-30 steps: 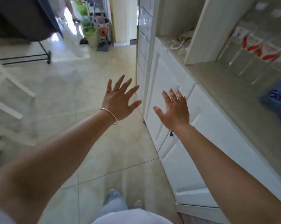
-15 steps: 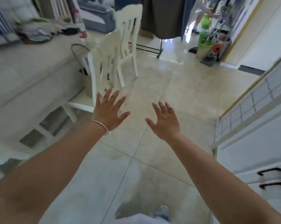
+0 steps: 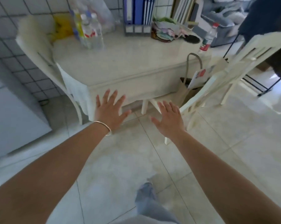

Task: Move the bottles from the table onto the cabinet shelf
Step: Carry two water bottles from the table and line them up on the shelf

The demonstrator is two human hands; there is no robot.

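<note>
One head-worn wide-angle camera is looking forward and steeply down from standing height. It is facing a table filling the upper middle of the frame, fairly near, with floor tiles spreading across the lower half.

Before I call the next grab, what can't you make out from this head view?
- Bottle cluster, head view: motion blur and overlap, so the count is unclear.
- Lone bottle at the table's far right edge: label blurred, unreadable.
- Cabinet shelf: out of frame.
- Paper bag: contents hidden by its walls and the table edge.
- Both hands, left and right, show backs only.
</note>
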